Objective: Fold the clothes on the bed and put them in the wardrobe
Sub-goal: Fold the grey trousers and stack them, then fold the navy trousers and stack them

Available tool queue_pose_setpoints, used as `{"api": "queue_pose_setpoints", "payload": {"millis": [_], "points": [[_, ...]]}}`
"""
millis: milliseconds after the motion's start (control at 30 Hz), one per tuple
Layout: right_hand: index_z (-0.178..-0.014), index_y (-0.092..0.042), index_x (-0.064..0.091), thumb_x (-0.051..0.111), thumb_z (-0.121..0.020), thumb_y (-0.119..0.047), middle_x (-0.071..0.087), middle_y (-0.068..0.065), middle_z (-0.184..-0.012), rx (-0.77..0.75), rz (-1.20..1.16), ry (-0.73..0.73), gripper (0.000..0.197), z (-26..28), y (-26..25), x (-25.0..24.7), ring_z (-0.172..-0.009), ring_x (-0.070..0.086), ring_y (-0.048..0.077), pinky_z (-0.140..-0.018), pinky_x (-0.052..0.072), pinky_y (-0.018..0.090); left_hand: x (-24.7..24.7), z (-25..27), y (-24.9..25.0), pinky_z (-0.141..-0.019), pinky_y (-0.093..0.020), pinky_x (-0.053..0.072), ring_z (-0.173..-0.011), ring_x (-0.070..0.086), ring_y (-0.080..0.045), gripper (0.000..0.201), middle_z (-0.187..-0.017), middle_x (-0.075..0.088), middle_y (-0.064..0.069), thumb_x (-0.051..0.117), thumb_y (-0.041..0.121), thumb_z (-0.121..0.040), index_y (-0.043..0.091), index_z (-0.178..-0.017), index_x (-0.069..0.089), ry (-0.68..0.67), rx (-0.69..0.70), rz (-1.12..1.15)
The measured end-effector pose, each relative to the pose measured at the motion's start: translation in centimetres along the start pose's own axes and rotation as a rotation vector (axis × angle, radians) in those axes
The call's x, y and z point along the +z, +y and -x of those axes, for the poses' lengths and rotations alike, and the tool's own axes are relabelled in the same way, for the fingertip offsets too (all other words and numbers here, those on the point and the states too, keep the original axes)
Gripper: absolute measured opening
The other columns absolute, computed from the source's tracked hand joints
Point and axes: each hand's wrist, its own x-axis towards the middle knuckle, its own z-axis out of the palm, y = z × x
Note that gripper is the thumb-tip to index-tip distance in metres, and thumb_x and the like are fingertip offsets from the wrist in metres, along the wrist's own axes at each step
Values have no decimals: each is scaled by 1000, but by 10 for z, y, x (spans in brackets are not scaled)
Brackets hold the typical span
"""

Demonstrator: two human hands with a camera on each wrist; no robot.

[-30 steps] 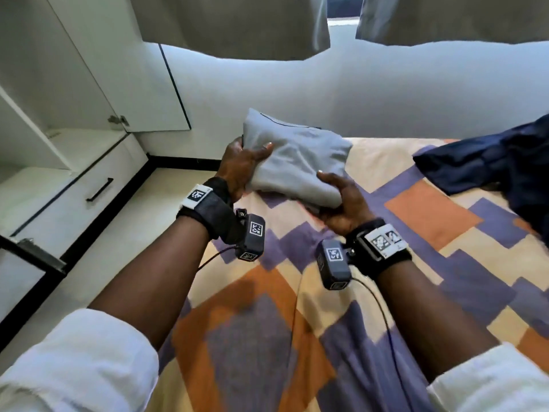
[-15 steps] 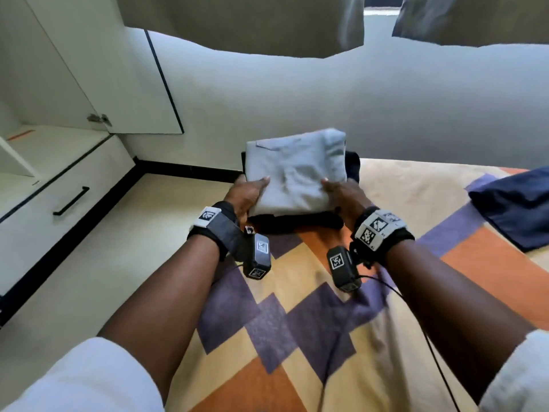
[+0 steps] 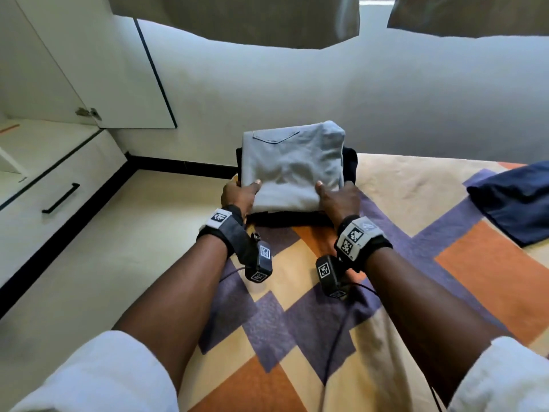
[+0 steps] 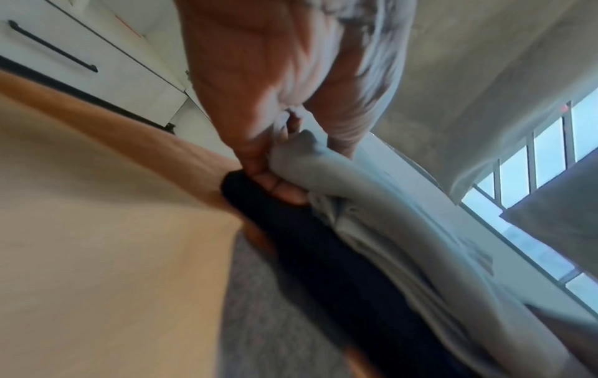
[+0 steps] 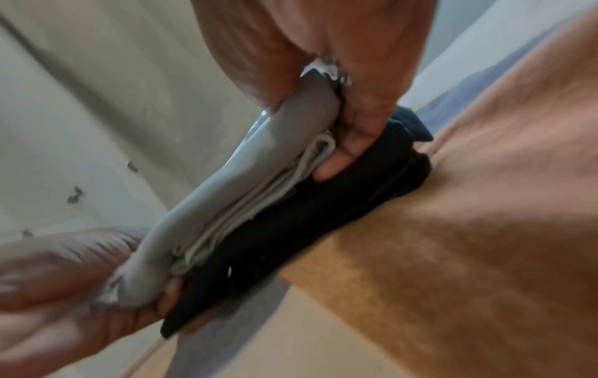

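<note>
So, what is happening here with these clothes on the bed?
A person is stacking folded clothes at the corner of the bed. Both hands grip a folded grey garment at its near edge: the left hand on one side, the right hand on the other, thumbs on top and fingers underneath. It sits on a folded dark garment on the bedspread. Another dark blue garment lies apart to the right. The wardrobe, open, is on the left.
</note>
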Motion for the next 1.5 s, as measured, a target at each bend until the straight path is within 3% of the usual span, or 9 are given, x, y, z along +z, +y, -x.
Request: {"api": "queue_pose_setpoints", "payload": {"millis": [167,400,633,767,933,1067,1233,1400,1500], "points": [[-122,-3,45,67,-82,-52,63,17,-119,-4,60,-34,67,34,8,-15,-110,62,35,-88,49,39,-19,55,-3,-86,-35,52,-108,61,-31,70,-126,59,-12,76,48,-80,5,-128,47,72,44,-255],[-130,-2,46,59,-90,-19,56,23,-125,-314,308,-149,45,107,12,-85,-111,56,36,-88,42,38,-5,156,33,-104,-45,37,-125,45,-39,62,-134,46,-23,71,25,-82,2,-134,46,113,544,-620],[-132,-3,43,58,-89,-18,53,21,-126,-329,594,-76,49,145,108,-293,-110,57,38,-88,47,43,150,325,20,-101,-50,39,-119,49,-49,64,-131,52,-30,73,11,-77,-7,-134,49,-348,913,-678],[-136,-4,40,52,-91,-15,49,19,-135,-128,689,83,49,139,170,-417,-121,52,36,-93,45,43,232,411,2,-112,-44,29,-141,30,-37,86,-157,27,-18,77,26,-80,9,-151,30,-623,874,-845],[-137,-11,40,49,-89,-18,54,20,-129,87,640,283,49,122,224,-528,-111,57,42,-82,47,43,321,457,-15,-115,-64,16,-150,-9,-37,112,-164,-16,-4,76,41,-81,30,-157,-6,-818,875,-1254],[-138,-11,36,60,-89,-26,41,19,-137,22,670,463,56,86,234,-550,-114,52,41,-85,46,43,361,446,-29,-112,-70,15,-150,-4,-42,122,-165,-6,-1,87,39,-69,34,-156,2,-925,687,-1432],[-145,-28,38,54,-87,-22,0,9,-162,-187,1192,134,60,20,219,-533,-143,16,37,-107,32,52,378,419,-39,-113,-63,27,-148,10,-46,127,-165,5,-5,90,48,-58,32,-156,10,-1008,704,-1496],[-115,-8,58,48,-93,-20,54,14,-127,-21,981,60,27,40,220,-527,-123,46,34,-93,39,39,348,421,-49,-119,-57,18,-151,0,-35,125,-166,3,0,88,45,-64,26,-158,8,-947,670,-1229],[-91,-10,46,46,-95,-20,52,15,-94,115,745,-20,10,90,231,-507,-99,58,37,-70,37,36,326,435,-49,-120,-50,18,-151,8,-32,122,-165,6,-8,83,42,-73,17,-158,-1,-896,604,-1091]]}}
